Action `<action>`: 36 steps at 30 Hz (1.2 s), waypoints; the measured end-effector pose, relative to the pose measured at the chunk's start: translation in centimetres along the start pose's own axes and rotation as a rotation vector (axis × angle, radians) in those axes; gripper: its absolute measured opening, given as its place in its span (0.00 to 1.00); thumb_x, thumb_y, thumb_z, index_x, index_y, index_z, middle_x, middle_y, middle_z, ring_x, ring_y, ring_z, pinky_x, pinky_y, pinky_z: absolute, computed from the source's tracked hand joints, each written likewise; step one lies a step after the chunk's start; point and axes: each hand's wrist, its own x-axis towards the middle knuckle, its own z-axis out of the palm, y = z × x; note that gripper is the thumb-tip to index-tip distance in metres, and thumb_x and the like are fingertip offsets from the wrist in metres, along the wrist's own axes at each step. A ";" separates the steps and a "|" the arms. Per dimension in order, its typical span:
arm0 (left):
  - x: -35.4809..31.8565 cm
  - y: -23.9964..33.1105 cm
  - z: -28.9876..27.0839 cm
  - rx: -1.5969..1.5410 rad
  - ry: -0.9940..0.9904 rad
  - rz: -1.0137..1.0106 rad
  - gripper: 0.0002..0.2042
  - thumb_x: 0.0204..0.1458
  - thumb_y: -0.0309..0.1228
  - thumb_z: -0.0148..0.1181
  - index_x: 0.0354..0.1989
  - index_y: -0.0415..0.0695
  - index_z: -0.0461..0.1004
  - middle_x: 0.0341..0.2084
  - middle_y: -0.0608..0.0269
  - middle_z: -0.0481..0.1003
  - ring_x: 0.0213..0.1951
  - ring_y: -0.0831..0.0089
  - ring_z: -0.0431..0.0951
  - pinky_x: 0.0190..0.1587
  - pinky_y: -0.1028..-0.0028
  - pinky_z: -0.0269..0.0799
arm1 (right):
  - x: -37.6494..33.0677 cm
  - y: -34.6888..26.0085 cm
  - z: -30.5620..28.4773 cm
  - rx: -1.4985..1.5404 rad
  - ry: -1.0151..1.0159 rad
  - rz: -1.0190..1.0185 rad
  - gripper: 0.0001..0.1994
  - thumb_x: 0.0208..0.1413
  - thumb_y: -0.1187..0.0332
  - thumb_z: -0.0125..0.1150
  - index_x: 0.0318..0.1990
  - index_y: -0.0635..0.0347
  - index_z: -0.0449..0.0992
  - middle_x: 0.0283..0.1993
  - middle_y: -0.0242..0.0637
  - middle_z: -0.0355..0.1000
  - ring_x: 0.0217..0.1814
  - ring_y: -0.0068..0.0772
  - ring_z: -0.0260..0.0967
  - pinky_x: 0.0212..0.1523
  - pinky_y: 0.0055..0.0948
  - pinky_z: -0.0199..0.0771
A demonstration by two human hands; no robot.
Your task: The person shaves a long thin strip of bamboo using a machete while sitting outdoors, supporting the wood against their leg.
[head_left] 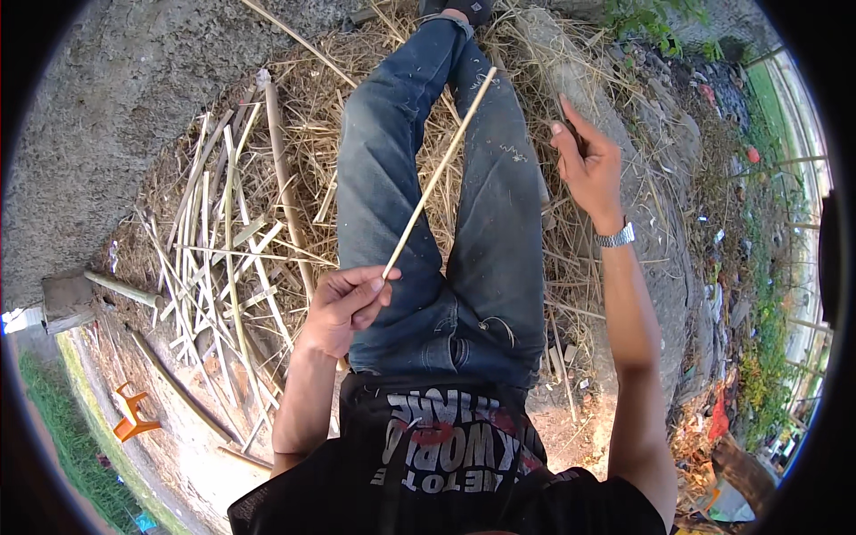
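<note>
Hands: While L hand pinches lower end of 1 pale stick, R hand grips 1 dark thin tool, kind unclear; 2 hands well apart.
Stick: 1, tilted, runs fwd & R from L hand, over jeans.
Strips: pile, L of L hand, too tangled to count.
Pole: 1, thick, fwd-L of L hand.
Chair: 1, orange, well L of L hand.

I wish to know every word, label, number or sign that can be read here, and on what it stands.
Black shirt: large pale lettering with red patches; its wording is not copied here.
Stick in the left hand: no lettering visible.
Metal wristband: no readable marks.
Red litter at the right: too small to tell.
</note>
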 end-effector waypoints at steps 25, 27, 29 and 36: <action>5.7 -0.7 5.3 1.117 0.537 0.839 0.12 0.58 0.18 0.63 0.48 0.40 0.84 0.32 0.58 0.86 0.21 0.69 0.81 0.26 0.71 0.76 | -7.1 -5.3 4.9 -0.099 -0.169 -0.319 0.22 0.63 0.60 0.71 0.65 0.37 0.81 0.24 0.35 0.71 0.21 0.40 0.73 0.23 0.37 0.73; 5.9 -0.2 6.0 1.113 0.516 0.808 0.12 0.58 0.18 0.63 0.49 0.39 0.84 0.32 0.57 0.85 0.22 0.68 0.81 0.26 0.70 0.76 | -9.3 -7.0 5.5 -0.273 -0.232 -0.488 0.23 0.63 0.57 0.71 0.65 0.32 0.80 0.24 0.33 0.69 0.20 0.39 0.71 0.22 0.38 0.73; 5.5 0.0 6.2 1.060 0.537 0.748 0.11 0.58 0.19 0.63 0.48 0.38 0.84 0.31 0.57 0.85 0.22 0.68 0.82 0.26 0.69 0.75 | -9.5 -7.3 5.2 -0.314 -0.240 -0.522 0.23 0.63 0.54 0.70 0.66 0.27 0.80 0.25 0.30 0.69 0.19 0.38 0.71 0.21 0.38 0.74; 7.0 2.3 8.2 1.086 0.459 0.861 0.10 0.59 0.21 0.64 0.48 0.39 0.84 0.31 0.49 0.83 0.25 0.56 0.83 0.28 0.64 0.77 | -7.3 -7.0 3.5 -0.340 -0.141 -0.448 0.24 0.60 0.54 0.73 0.65 0.26 0.80 0.29 0.27 0.73 0.22 0.32 0.74 0.23 0.33 0.76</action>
